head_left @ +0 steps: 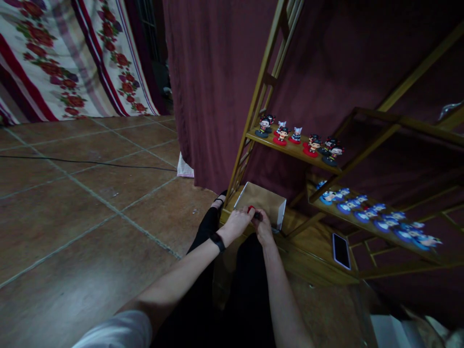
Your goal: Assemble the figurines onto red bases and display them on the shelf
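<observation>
My left hand [238, 224] and right hand [264, 227] share a closed grip on a small red-and-black object [257, 215]; far side, a box [258, 195].

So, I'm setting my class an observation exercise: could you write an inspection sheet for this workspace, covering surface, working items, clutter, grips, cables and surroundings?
Surface: low wooden board of a wooden shelf unit.
Working items: small red-and-dark item, too small to identify; open box on the board.
Clutter: phone lying right of the box; figurines on the shelves above.
Grips: left grip and right grip together at the box's near side, both holding the item.
Cables: dark cable across the tiled floor.
Surroundings: maroon curtain, floral cloth.
</observation>
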